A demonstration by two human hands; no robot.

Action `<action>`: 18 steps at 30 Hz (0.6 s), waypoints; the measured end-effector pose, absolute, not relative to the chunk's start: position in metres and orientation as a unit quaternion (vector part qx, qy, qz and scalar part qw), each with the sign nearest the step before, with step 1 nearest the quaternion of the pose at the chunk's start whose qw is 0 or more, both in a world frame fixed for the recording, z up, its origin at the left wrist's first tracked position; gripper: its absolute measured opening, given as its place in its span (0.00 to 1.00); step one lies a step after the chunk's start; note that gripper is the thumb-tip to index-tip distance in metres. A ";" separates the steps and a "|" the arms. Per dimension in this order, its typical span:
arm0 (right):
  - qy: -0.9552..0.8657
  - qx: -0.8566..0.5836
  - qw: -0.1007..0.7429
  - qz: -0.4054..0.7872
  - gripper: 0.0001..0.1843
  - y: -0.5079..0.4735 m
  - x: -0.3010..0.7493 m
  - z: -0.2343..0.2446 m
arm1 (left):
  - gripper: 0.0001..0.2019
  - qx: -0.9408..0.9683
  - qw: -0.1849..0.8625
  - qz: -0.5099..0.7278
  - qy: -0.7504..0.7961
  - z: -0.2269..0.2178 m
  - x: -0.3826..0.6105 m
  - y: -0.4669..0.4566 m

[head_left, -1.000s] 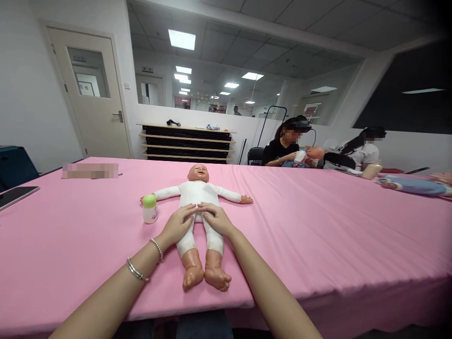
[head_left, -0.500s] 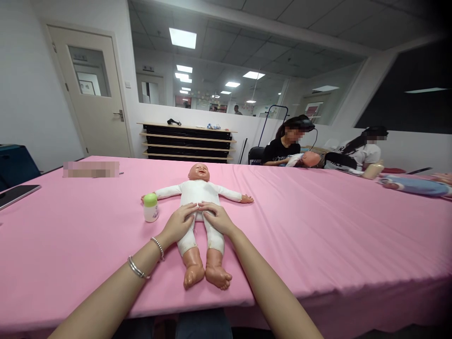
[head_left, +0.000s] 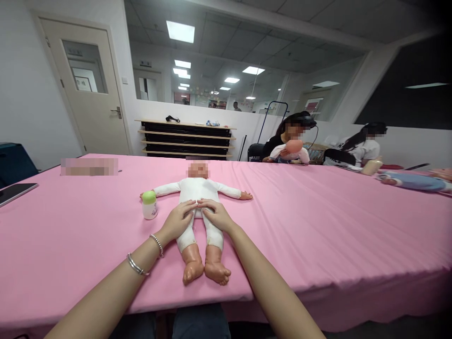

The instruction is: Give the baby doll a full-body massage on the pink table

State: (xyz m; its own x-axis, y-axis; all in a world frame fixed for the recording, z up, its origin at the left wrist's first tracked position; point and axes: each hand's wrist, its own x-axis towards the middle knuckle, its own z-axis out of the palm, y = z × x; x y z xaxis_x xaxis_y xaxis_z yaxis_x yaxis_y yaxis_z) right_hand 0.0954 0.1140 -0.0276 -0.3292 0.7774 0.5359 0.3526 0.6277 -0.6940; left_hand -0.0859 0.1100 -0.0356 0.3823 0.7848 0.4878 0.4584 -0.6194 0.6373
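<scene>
A baby doll (head_left: 197, 189) in a white bodysuit lies on its back on a pink-covered table (head_left: 318, 226), arms spread, bare plastic feet towards me. Its face is blurred out. My left hand (head_left: 176, 220) rests flat on the doll's lower belly and left hip area, with a silver bangle and a beaded bracelet on the wrist. My right hand (head_left: 217, 216) lies beside it on the other hip, fingertips almost meeting those of my left hand. A small bottle with a green cap (head_left: 149, 205) stands next to the doll's arm, left of my left hand.
A tablet (head_left: 14, 193) lies at the table's left edge, and a blurred patch (head_left: 88, 166) covers something further back. Far right lie another doll (head_left: 413, 181) and a cream bottle (head_left: 371, 167). Two seated people (head_left: 287, 141) work beyond the table, one holding a doll.
My hands stay on the doll, and the view has shifted slightly. The seated person at the far end now holds their doll more upright.
</scene>
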 end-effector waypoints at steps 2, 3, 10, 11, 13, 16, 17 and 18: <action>-0.783 -0.362 0.448 0.236 0.17 0.114 0.095 -0.028 | 0.20 0.805 0.206 0.400 0.387 -0.035 -0.086 0.110; -0.783 -0.363 0.446 0.237 0.17 0.114 0.096 -0.028 | 0.20 0.804 0.208 0.400 0.388 -0.035 -0.086 0.110; -0.777 -0.369 0.450 0.239 0.15 0.117 0.097 -0.031 | 0.19 0.804 0.209 0.400 0.387 -0.037 -0.086 0.111; -0.776 -0.369 0.451 0.240 0.15 0.117 0.097 -0.032 | 0.19 0.804 0.209 0.401 0.385 -0.037 -0.086 0.111; -0.776 -0.369 0.450 0.243 0.15 0.118 0.097 -0.033 | 0.19 0.805 0.210 0.404 0.380 -0.037 -0.086 0.111; -0.774 -0.370 0.451 0.246 0.15 0.118 0.097 -0.032 | 0.19 0.806 0.210 0.404 0.377 -0.036 -0.086 0.110; -0.774 -0.371 0.450 0.247 0.15 0.118 0.097 -0.032 | 0.20 0.806 0.211 0.404 0.377 -0.036 -0.086 0.110; -0.773 -0.371 0.450 0.249 0.15 0.117 0.096 -0.031 | 0.20 0.805 0.211 0.405 0.378 -0.035 -0.086 0.109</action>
State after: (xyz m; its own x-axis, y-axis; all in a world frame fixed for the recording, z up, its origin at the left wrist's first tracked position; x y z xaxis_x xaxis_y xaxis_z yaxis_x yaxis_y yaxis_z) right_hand 0.0964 0.1174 -0.0313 -0.3198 0.7978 0.5112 0.3492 0.6008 -0.7191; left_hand -0.0864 0.1094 -0.0353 0.3867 0.7798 0.4923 0.4375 -0.6251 0.6464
